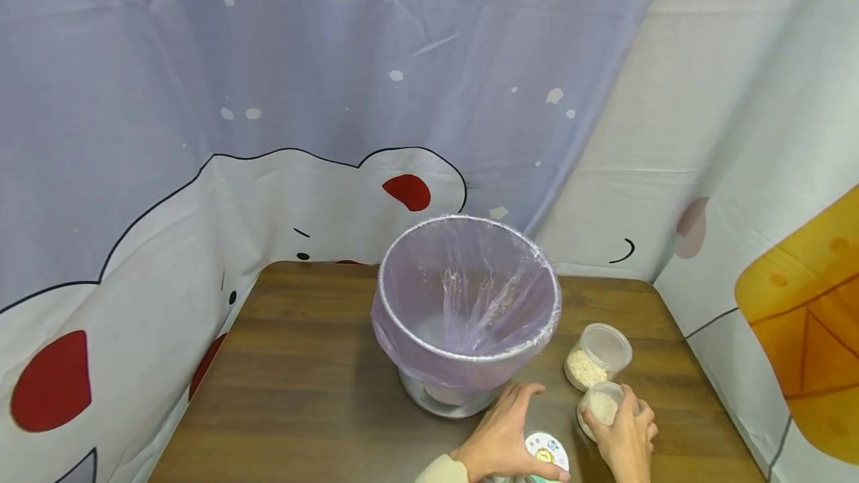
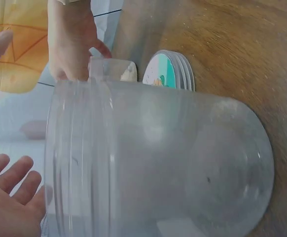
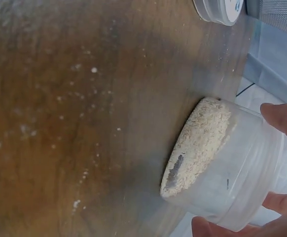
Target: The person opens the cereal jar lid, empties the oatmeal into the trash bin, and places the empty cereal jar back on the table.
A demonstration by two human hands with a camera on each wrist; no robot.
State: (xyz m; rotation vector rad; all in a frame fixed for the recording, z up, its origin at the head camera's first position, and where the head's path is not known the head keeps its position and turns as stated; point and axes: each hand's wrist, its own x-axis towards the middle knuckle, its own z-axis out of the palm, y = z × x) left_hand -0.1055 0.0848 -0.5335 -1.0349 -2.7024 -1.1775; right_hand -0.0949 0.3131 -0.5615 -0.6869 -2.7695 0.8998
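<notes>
My right hand (image 1: 627, 431) grips a small clear jar (image 1: 602, 407) by its upper part. Pale rice-like grains (image 3: 202, 143) with a dark patch lie along its bottom in the right wrist view; I cannot tell whether its base touches the table. A second clear jar (image 1: 597, 356) of pale grains stands just behind it. My left hand (image 1: 499, 434) is spread, thumb apart from fingers, beside a stack of round lids (image 1: 546, 449) with printed tops. Below that hand, a clear jar (image 2: 173, 158) with a threaded neck stands upright in the left wrist view.
A bin (image 1: 463, 356) lined with a thin purple bag stands at the back middle of the wooden table (image 1: 302, 371). White crumbs (image 3: 77, 203) dot the tabletop. Printed curtains (image 1: 302, 80) hang behind and at the right side.
</notes>
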